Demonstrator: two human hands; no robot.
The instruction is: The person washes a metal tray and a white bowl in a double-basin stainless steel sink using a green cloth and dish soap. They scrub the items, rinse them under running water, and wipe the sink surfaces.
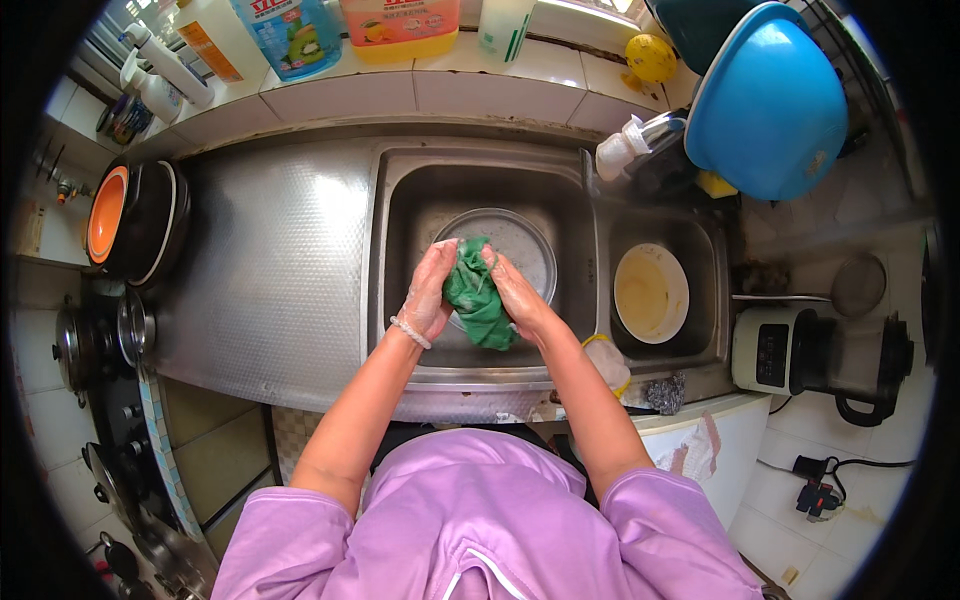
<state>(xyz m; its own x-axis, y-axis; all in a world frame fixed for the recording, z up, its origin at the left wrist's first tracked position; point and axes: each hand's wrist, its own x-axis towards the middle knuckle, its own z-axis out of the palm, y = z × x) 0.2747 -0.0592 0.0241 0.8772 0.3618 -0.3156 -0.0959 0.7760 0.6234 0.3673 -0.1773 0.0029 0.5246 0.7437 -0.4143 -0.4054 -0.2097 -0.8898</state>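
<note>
Between my two hands is a bunched green cloth [478, 296], wet-looking with pale suds on it. My left hand [431, 289], with suds on its skin and a beaded bracelet at the wrist, presses the cloth from the left. From the right, my right hand [519, 292] grips it, fingers along its upper edge. The cloth is above a round metal basin [517, 225], which sits in the larger stainless steel sink bowl [409, 199]. My hands and the cloth hide part of the basin.
In the smaller right bowl stands a white bowl [651, 294] with yellowish residue. A blue plastic basin [772, 112] leans at the back right. A blender [795, 352] stands right; a steel scrubber [666, 394] lies on the front edge. Black pots [161, 225] stand left, detergent bottles [401, 26] behind.
</note>
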